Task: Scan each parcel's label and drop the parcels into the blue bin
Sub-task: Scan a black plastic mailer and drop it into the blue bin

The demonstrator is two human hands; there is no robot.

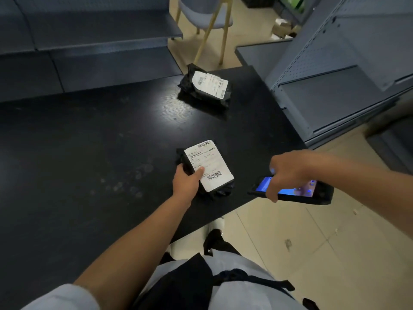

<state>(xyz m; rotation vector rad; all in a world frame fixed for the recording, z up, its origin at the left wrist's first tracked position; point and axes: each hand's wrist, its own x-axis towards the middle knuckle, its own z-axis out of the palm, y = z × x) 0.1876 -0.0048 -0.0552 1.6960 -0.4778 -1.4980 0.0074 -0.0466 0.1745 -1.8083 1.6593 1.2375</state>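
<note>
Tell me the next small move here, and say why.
Probably swing the scanner in the right hand left over the near parcel, aimed at its label. The left hand already holds that parcel label-up on the table, and the scanner sits off to its right.

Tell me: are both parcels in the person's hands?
No, the left hand holds only the near parcel; the far parcel lies alone on the table.

Count: 2 parcels, 1 scanner, 1 chair, 1 table.
Near parcel [207, 168] and far parcel [206, 89] on black table [89, 142], one white label each; handheld scanner [312, 191] right; chair [205, 21] far.
</note>
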